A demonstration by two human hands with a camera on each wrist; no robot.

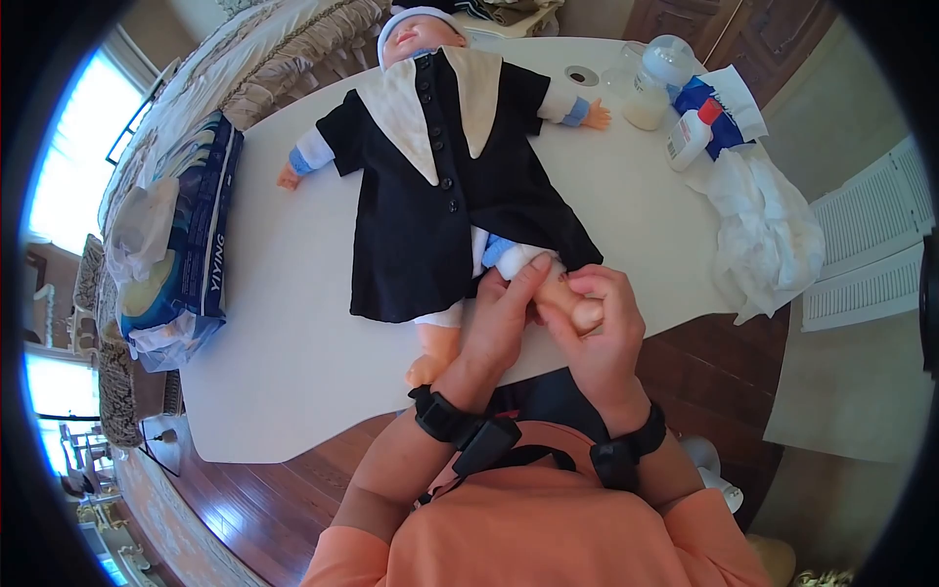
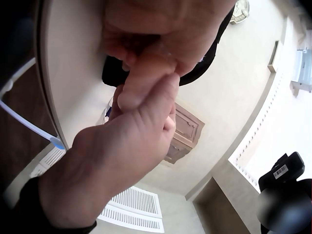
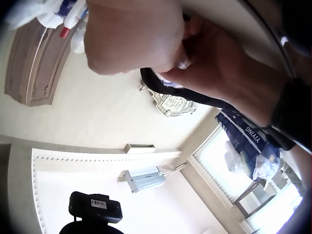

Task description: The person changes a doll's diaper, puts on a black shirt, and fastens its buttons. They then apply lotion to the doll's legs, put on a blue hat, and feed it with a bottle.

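A doll in a black robe (image 1: 401,245) with a wide cream collar (image 1: 401,117) lies face up on the white table, its head at the far side. My left hand (image 1: 501,315) grips one doll leg, thumb laid along the white trouser cuff (image 1: 518,260). Around the bare lower part of that leg (image 1: 556,293), my right hand (image 1: 608,338) curls, with the foot (image 1: 587,314) showing between thumb and fingers. In the left wrist view, both hands close in on the foot (image 2: 141,80). The doll's other leg (image 1: 437,350) lies straight beside my left wrist.
A blue YIYING pack (image 1: 186,245) stands at the table's left edge. To the right are a baby bottle (image 1: 653,83), a white bottle with a red cap (image 1: 691,137), a blue packet (image 1: 719,117) and crumpled white cloth (image 1: 768,230). The table's edge (image 1: 333,430) is close to my body.
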